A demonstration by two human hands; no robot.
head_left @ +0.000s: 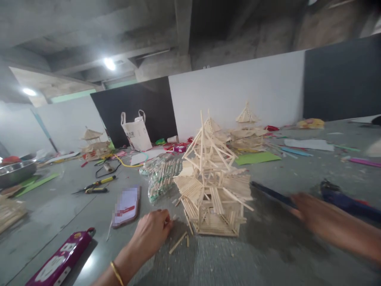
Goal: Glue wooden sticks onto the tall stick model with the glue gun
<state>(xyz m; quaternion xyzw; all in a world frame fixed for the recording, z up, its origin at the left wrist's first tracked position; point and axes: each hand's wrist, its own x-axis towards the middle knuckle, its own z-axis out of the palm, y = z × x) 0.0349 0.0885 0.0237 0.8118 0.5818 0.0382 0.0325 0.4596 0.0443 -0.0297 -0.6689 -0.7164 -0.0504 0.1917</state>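
A small pavilion model of thin wooden sticks stands upright on the grey table between my hands. My left hand rests on the table just left of its base, fingers curled; whether they pinch anything is hidden. Loose stick pieces lie beside that hand. To the right of the model, my right hand, blurred by motion, is closed on a long, dark, flat tool. The tool's far tip reaches close to the model's lower roof, and its exact kind is unclear.
A phone, pliers and a purple power strip lie on the left. Bagged sticks are behind my left hand. A dark blue tool lies far right. More stick pavilions and a white bag stand behind.
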